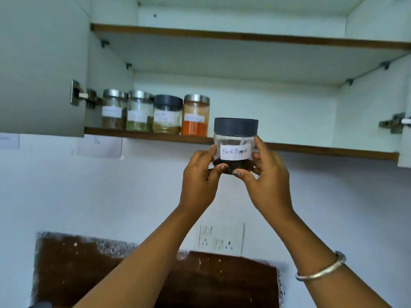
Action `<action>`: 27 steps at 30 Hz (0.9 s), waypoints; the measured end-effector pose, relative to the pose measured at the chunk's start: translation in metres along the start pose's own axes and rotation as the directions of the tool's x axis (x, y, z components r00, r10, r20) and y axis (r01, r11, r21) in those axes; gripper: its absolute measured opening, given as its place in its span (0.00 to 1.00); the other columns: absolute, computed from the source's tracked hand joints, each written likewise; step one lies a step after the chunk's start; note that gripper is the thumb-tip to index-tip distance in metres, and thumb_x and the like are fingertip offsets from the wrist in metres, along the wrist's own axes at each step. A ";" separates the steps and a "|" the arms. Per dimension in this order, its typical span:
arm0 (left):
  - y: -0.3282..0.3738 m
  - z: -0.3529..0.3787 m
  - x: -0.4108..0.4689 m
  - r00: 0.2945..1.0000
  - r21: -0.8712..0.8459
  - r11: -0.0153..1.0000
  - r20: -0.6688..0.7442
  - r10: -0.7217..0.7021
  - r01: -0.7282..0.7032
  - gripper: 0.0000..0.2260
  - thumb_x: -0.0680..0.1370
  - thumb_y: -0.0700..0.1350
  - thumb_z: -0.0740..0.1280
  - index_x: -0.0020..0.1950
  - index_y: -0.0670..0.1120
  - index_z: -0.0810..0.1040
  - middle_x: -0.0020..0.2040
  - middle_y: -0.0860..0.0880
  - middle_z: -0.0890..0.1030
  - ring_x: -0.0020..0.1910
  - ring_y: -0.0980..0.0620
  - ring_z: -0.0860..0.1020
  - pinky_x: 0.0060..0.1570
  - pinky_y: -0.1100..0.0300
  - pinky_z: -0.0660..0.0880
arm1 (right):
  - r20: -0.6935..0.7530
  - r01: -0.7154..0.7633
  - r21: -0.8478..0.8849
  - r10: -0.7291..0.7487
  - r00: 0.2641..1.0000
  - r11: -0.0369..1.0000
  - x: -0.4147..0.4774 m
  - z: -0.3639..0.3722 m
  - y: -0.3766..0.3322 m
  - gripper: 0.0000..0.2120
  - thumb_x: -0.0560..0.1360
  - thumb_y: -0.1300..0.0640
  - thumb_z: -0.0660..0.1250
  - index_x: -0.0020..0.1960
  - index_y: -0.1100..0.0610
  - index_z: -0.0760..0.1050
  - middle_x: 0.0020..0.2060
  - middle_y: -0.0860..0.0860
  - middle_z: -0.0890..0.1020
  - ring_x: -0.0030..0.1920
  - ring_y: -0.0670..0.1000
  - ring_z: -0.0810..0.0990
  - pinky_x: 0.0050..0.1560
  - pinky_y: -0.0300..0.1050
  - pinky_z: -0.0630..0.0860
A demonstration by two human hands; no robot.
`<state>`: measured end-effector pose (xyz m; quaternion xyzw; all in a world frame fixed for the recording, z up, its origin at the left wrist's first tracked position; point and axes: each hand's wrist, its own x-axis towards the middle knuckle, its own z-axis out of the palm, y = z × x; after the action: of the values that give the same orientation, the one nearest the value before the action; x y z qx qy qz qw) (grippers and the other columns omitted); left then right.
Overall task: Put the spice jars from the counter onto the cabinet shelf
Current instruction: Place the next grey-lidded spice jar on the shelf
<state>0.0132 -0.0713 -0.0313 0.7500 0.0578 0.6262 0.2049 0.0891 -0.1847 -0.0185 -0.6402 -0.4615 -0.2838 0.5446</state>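
**Left hand** (200, 172): closed round the left side of the black pepper jar (235, 141). The fingers are wrapped behind the glass and the thumb is pressed to the base at 7 o'clock.

**Black pepper jar:** held upright between both hands, across the front edge of the cabinet shelf (311, 150). Whether the shelf is touched cannot be told. The body is clear and the screw lid dark grey. A white label is handwritten "Black Pepper". Dark peppercorns are seen in the bottom part only.

**Right hand** (266, 174): closed round the right side of the jar, with the thumb set on the base at 5 o'clock. A silver bangle (320, 270) is worn on the wrist.

**Shelved jars**, at 10 o'clock of the held jar, side by side at the shelf's left end:
- brown-filled jar (113, 110), steel lid
- green-filled jar (139, 111), steel lid
- yellow-filled jar (167, 114), grey lid
- orange-filled jar (195, 115), steel lid

Their labels are too blurred to be read.
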 end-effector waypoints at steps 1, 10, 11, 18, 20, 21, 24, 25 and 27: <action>-0.001 0.002 0.011 1.000 -0.017 1.000 -0.006 0.009 -0.010 0.20 0.77 0.39 0.66 0.69 0.43 0.71 0.60 0.43 0.77 0.56 0.53 0.75 0.49 0.83 0.67 | -0.017 0.024 -0.005 -0.024 1.000 1.000 0.010 0.003 0.000 0.36 0.71 0.60 0.73 0.75 0.52 0.60 0.66 0.54 0.72 0.64 0.54 0.75 0.60 0.46 0.75; -0.023 0.021 0.085 0.999 -0.088 0.996 -0.030 -0.013 0.010 0.16 0.77 0.43 0.67 0.64 0.42 0.73 0.59 0.44 0.79 0.58 0.49 0.78 0.52 0.60 0.78 | -0.056 0.097 -0.041 -0.099 0.993 0.994 0.083 0.028 0.016 0.25 0.73 0.58 0.71 0.67 0.56 0.66 0.64 0.54 0.74 0.60 0.53 0.77 0.53 0.41 0.77; -0.026 0.023 0.089 1.000 -0.072 0.997 -0.024 -0.015 0.014 0.16 0.77 0.44 0.67 0.63 0.42 0.73 0.59 0.45 0.79 0.57 0.49 0.78 0.52 0.57 0.78 | -0.055 0.094 -0.054 -0.097 0.994 0.994 0.088 0.031 0.019 0.24 0.74 0.58 0.70 0.66 0.56 0.66 0.63 0.54 0.74 0.59 0.53 0.78 0.53 0.42 0.77; -0.057 0.048 0.095 0.993 0.099 0.989 -0.032 0.114 -0.111 0.19 0.78 0.44 0.65 0.68 0.43 0.71 0.61 0.44 0.76 0.60 0.47 0.74 0.56 0.53 0.76 | -0.016 0.064 -0.212 -0.069 0.998 0.975 0.105 0.051 0.037 0.22 0.75 0.49 0.67 0.64 0.56 0.67 0.62 0.52 0.74 0.56 0.53 0.79 0.50 0.46 0.78; -0.063 0.055 0.094 0.986 0.162 0.975 -0.050 0.161 -0.151 0.21 0.77 0.42 0.66 0.69 0.42 0.70 0.62 0.41 0.73 0.60 0.46 0.73 0.56 0.55 0.76 | -0.010 0.056 -0.306 -0.062 0.998 0.950 0.109 0.055 0.040 0.22 0.76 0.46 0.65 0.65 0.56 0.66 0.61 0.52 0.76 0.54 0.53 0.80 0.49 0.46 0.76; -0.065 0.058 0.093 0.983 0.195 0.968 -0.061 0.174 -0.159 0.22 0.77 0.41 0.67 0.70 0.42 0.69 0.61 0.40 0.72 0.59 0.46 0.73 0.55 0.58 0.75 | -0.018 0.047 -0.335 -0.056 0.998 0.941 0.110 0.057 0.040 0.21 0.76 0.46 0.64 0.64 0.56 0.66 0.61 0.52 0.77 0.53 0.53 0.80 0.49 0.46 0.76; -0.067 0.064 0.095 0.981 0.261 0.953 -0.070 0.179 -0.155 0.24 0.77 0.42 0.67 0.72 0.42 0.66 0.59 0.41 0.70 0.55 0.49 0.73 0.53 0.60 0.75 | -0.048 0.023 -0.412 -0.046 0.998 0.911 0.112 0.064 0.040 0.20 0.77 0.47 0.63 0.64 0.56 0.67 0.57 0.53 0.80 0.53 0.56 0.80 0.53 0.51 0.75; -0.068 0.066 0.097 0.985 0.267 0.955 -0.069 0.156 -0.132 0.24 0.77 0.43 0.66 0.73 0.43 0.65 0.59 0.43 0.69 0.55 0.50 0.72 0.54 0.60 0.76 | -0.053 0.015 -0.442 -0.042 0.998 0.897 0.113 0.067 0.040 0.19 0.78 0.46 0.62 0.64 0.56 0.66 0.57 0.53 0.80 0.53 0.57 0.79 0.54 0.51 0.74; -0.069 0.067 0.100 0.988 0.294 0.949 -0.070 0.137 -0.111 0.24 0.78 0.44 0.64 0.73 0.42 0.64 0.59 0.44 0.69 0.56 0.50 0.70 0.55 0.56 0.76 | -0.065 -0.008 -0.487 -0.027 0.998 0.873 0.113 0.072 0.039 0.19 0.78 0.46 0.59 0.64 0.55 0.66 0.56 0.52 0.80 0.54 0.57 0.77 0.55 0.51 0.70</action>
<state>0.1106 0.0104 0.0253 0.7452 0.1105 0.6557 0.0504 0.1609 -0.0835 0.0451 -0.7442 -0.3592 -0.4156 0.3801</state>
